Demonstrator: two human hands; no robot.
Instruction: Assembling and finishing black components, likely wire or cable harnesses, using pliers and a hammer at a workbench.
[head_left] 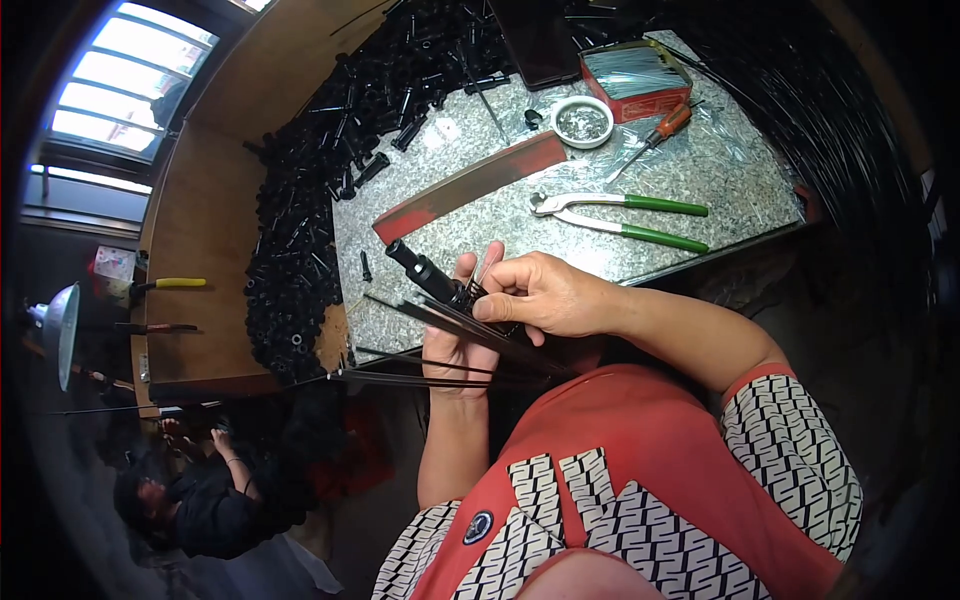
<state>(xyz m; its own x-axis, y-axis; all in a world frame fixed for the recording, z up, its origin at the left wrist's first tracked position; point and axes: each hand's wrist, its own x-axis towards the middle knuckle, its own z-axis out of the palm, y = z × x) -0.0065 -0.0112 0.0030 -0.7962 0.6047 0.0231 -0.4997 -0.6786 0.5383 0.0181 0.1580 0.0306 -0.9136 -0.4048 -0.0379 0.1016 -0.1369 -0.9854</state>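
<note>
The left hand (458, 352) is cradling one black tubular fitting (430, 275) and several thin black rods (500, 343) over the granite tabletop (740, 190)'s near edge; the right hand (550, 295) is pinching the fitting's lower end; beyond, one pair of green-handled pincers (590, 210), one reddish bar (470, 188), one orange-handled screwdriver (672, 123), one white bowl (556, 122) and one red box (650, 104) are lying; fingers are hiding the exact grip; the black heap (290, 240) is blending too densely for counting.
</note>
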